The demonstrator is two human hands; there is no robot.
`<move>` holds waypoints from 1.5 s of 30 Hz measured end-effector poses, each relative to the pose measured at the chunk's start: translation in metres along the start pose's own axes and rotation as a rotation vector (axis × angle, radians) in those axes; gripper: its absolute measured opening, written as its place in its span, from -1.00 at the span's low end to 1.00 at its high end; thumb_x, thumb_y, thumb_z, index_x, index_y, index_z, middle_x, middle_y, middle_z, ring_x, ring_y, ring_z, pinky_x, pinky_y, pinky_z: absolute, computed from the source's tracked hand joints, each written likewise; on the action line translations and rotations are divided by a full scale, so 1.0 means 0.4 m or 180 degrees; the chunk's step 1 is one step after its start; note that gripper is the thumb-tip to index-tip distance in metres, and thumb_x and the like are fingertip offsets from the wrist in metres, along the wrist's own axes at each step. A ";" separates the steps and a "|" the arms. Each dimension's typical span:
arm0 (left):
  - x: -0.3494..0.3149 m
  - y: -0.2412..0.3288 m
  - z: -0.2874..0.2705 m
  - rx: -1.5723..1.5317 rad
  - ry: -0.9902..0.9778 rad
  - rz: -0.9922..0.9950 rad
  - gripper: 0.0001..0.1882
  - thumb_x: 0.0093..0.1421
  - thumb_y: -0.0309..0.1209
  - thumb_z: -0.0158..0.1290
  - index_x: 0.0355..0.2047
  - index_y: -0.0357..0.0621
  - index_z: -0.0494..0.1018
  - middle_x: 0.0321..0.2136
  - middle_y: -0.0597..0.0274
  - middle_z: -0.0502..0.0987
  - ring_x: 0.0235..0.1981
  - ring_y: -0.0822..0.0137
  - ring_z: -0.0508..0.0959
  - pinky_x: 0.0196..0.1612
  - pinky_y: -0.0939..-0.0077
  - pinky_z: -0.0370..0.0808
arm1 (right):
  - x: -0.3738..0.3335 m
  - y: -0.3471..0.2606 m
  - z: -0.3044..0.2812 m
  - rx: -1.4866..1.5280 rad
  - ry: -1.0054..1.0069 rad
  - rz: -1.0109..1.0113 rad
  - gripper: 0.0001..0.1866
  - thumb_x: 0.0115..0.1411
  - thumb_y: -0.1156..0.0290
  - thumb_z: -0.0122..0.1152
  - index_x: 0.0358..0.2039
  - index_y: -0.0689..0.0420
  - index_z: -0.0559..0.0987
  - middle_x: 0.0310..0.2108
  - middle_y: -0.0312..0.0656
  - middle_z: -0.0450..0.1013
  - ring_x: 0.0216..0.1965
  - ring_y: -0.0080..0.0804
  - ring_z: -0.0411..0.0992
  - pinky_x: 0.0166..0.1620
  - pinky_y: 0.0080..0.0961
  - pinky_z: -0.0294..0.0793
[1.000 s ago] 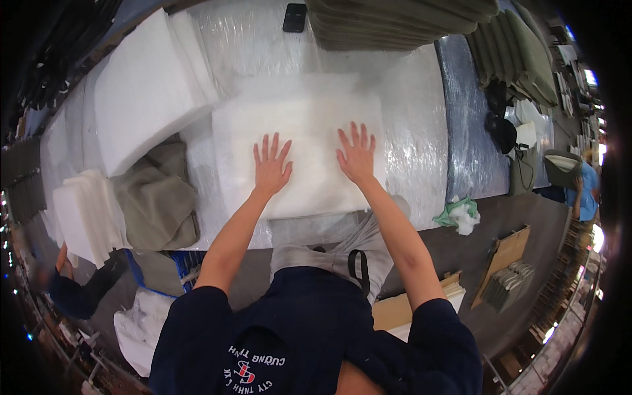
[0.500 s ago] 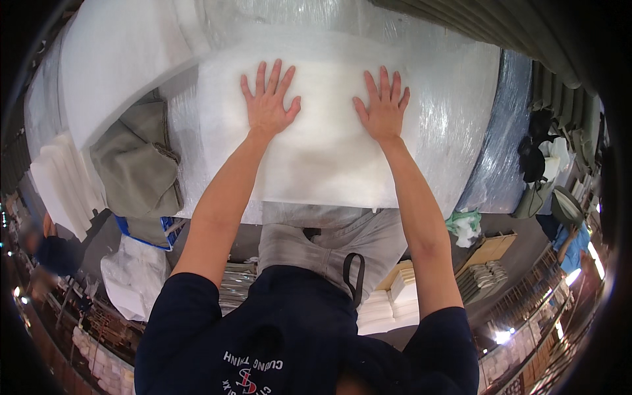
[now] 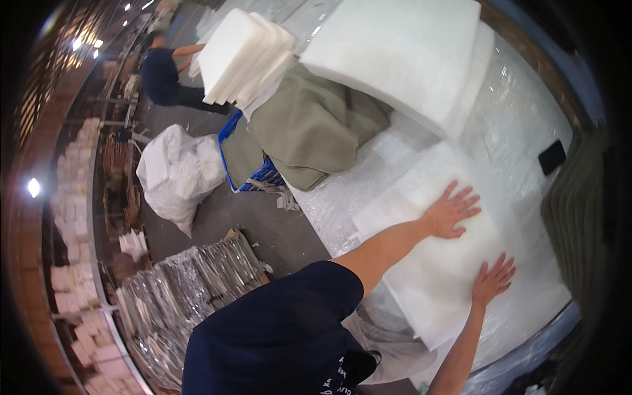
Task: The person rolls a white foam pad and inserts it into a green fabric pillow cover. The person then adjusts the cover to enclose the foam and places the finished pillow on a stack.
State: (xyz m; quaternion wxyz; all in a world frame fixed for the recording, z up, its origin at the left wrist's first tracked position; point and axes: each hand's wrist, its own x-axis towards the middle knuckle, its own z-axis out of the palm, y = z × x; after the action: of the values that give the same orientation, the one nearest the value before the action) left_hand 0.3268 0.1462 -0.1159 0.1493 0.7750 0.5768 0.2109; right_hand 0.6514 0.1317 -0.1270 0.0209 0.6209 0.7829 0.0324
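The padding sheet [image 3: 428,280] is plain white; the foam slabs [image 3: 234,49] are creamy white; the draped fabric [image 3: 306,125] is olive-grey; the plastic crate [image 3: 268,175] is bright blue; the smartphone [image 3: 552,157] is black; the T-shirt [image 3: 263,329] is navy with white lettering [image 3: 340,374]; the trousers [image 3: 390,345] are pale grey.

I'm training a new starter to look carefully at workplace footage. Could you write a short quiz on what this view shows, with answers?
1. True or false: the person's own left hand and right hand are both open and empty over the white sheet.

2. What colour is the crate beside the olive cloth?
A) red
B) blue
C) yellow

3. Fill in the gap: the co-worker in the dark top is next to a stack of ____ pads.

Key:
1. True
2. B
3. white
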 end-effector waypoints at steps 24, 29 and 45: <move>-0.300 -0.012 -0.103 -0.0030 0.0284 -0.2599 -0.05 0.18 0.09 0.24 0.49 0.15 0.12 0.38 -0.17 0.20 0.30 -0.20 0.29 0.27 -0.22 0.27 | -0.275 -0.219 -0.036 0.1490 0.0175 0.2938 -0.27 0.36 0.13 0.11 0.42 0.26 0.24 0.27 0.19 0.37 0.17 0.22 0.40 0.19 0.06 0.42; -0.326 -0.089 -0.108 -0.0522 0.0418 -0.2304 -0.10 0.28 0.04 0.18 0.47 -0.11 0.11 0.39 -0.23 0.21 0.38 -0.20 0.24 0.36 -0.14 0.25 | -0.290 -0.213 0.003 0.1506 0.0492 0.2852 -0.26 0.30 0.11 0.17 0.38 0.23 0.29 0.14 0.15 0.44 0.12 0.17 0.41 0.14 0.05 0.43; -0.215 -0.037 -0.297 -0.2495 -0.0042 -0.3691 -0.07 0.48 0.29 -0.28 0.49 -0.31 0.08 0.45 -0.02 0.22 0.43 0.09 0.28 0.46 0.24 0.19 | -0.288 0.011 -0.117 0.4385 -0.0969 0.3149 0.19 0.33 -0.55 -0.24 0.44 0.44 0.20 0.45 0.20 0.20 0.50 0.00 0.12 0.50 -0.27 0.02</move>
State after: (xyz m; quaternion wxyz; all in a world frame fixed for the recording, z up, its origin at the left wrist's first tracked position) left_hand 0.2340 0.0667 -0.0335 0.5097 0.2324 0.7778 0.2850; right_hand 0.6785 0.0192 -0.0807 -0.2722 0.7626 0.2561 -0.5280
